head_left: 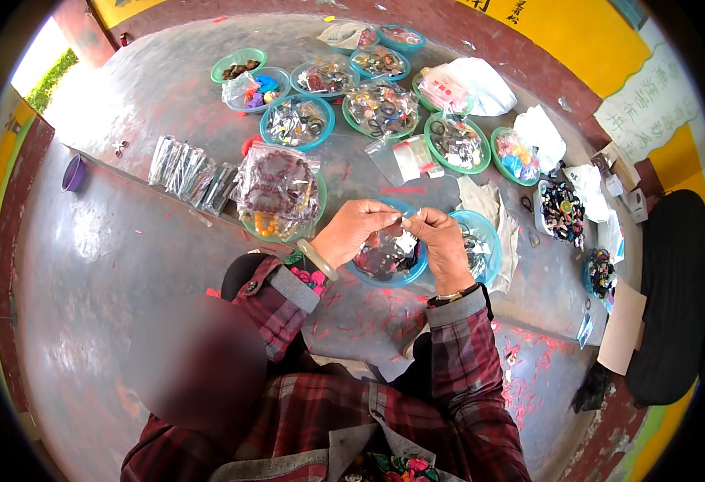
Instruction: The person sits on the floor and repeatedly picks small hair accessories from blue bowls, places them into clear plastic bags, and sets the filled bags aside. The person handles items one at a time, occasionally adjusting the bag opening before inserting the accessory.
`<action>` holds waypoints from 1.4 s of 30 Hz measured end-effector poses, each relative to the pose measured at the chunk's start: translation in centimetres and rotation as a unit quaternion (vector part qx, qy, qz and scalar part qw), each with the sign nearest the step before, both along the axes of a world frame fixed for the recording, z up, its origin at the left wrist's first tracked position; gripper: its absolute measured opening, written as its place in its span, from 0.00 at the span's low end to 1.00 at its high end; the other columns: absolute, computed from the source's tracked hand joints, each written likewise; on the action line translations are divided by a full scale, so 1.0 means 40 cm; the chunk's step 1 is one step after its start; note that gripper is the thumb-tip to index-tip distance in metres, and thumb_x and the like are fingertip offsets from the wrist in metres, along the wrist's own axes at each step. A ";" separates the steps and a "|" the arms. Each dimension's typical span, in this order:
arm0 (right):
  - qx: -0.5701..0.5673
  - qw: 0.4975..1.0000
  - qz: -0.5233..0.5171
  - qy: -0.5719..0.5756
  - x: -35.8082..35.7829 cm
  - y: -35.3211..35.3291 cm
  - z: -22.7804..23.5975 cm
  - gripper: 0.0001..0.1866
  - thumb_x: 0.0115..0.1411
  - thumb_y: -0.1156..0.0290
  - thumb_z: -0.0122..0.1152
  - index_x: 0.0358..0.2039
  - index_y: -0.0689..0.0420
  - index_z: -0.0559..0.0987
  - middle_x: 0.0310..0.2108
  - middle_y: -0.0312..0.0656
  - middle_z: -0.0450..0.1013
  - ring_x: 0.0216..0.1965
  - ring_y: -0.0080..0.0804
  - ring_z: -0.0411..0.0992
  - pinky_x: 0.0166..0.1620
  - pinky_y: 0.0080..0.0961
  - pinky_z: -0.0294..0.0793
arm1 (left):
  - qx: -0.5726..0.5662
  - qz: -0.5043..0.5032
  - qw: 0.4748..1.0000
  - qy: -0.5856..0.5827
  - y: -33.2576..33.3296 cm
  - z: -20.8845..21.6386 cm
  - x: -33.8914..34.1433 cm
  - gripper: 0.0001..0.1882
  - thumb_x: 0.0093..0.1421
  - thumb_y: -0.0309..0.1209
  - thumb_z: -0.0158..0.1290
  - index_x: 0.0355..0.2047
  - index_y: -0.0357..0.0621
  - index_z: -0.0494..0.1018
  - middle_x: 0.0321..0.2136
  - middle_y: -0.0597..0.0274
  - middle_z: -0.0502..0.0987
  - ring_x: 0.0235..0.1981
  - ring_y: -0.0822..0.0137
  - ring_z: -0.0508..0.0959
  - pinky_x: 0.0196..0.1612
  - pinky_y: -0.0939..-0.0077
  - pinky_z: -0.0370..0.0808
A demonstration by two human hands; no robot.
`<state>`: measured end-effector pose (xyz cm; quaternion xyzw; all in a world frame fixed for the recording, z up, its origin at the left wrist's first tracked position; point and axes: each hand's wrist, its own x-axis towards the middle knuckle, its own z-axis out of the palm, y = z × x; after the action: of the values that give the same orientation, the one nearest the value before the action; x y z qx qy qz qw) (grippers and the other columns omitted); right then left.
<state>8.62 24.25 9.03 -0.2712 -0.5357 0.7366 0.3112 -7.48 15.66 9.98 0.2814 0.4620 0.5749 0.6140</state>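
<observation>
Both of my hands meet above a blue bowl (386, 271) filled with dark and reddish-brown small items. My left hand (356, 231), with a pale bangle at the wrist, is closed in a pinch. Close beside it, my right hand (444, 247) pinches too, thumb against forefinger. A small brownish piece shows between the fingertips, too small to name. Just right of that bowl, partly behind my right hand, is a second blue bowl (493, 255) with small dark and white items. A beige cloth (495, 210) lies behind it.
Beyond my left hand, a green bowl (321, 210) carries bagged dark bead strings (276, 181). Several bowls of small bagged goods spread farther back. Bundles of slim packets (188, 173) lie left. A white basket (543, 210) stands right, and a purple bowl (73, 173) far left.
</observation>
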 end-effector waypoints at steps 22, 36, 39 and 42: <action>-0.074 0.996 0.055 0.006 0.018 0.002 0.018 0.06 0.50 0.76 0.63 0.30 0.61 0.78 0.27 0.34 0.74 0.30 0.20 0.70 0.38 0.17 0.67 | 0.002 0.046 0.993 0.112 0.005 0.020 0.011 0.08 0.52 0.31 0.57 0.26 0.39 0.74 0.19 0.72 0.71 0.16 0.85 0.62 0.18 0.88 0.55; -0.107 0.991 0.062 0.049 0.017 0.000 0.020 0.05 0.54 0.73 0.58 0.30 0.60 0.78 0.26 0.35 0.73 0.30 0.21 0.69 0.38 0.18 0.66 | 0.039 0.005 0.994 0.103 0.000 0.021 0.002 0.06 0.54 0.30 0.54 0.29 0.40 0.74 0.23 0.71 0.74 0.21 0.84 0.64 0.23 0.89 0.60; -0.075 0.996 0.043 0.006 0.015 0.003 0.008 0.07 0.53 0.69 0.60 0.27 0.60 0.77 0.24 0.36 0.72 0.29 0.24 0.68 0.37 0.21 0.66 | 0.038 0.010 0.992 0.123 0.004 0.010 0.003 0.06 0.54 0.29 0.54 0.29 0.40 0.74 0.23 0.70 0.74 0.21 0.84 0.64 0.23 0.88 0.60; -0.059 0.997 0.046 0.001 0.011 -0.004 0.021 0.06 0.54 0.71 0.59 0.27 0.60 0.76 0.25 0.36 0.72 0.29 0.24 0.68 0.37 0.20 0.67 | 0.039 0.025 0.991 0.125 0.003 0.001 0.001 0.06 0.54 0.29 0.55 0.29 0.40 0.74 0.23 0.70 0.74 0.20 0.84 0.64 0.22 0.88 0.60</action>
<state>9.08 24.09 9.87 -0.2628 -0.5032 0.7808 0.2610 -7.44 15.78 10.03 0.3631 0.5190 0.5684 0.5251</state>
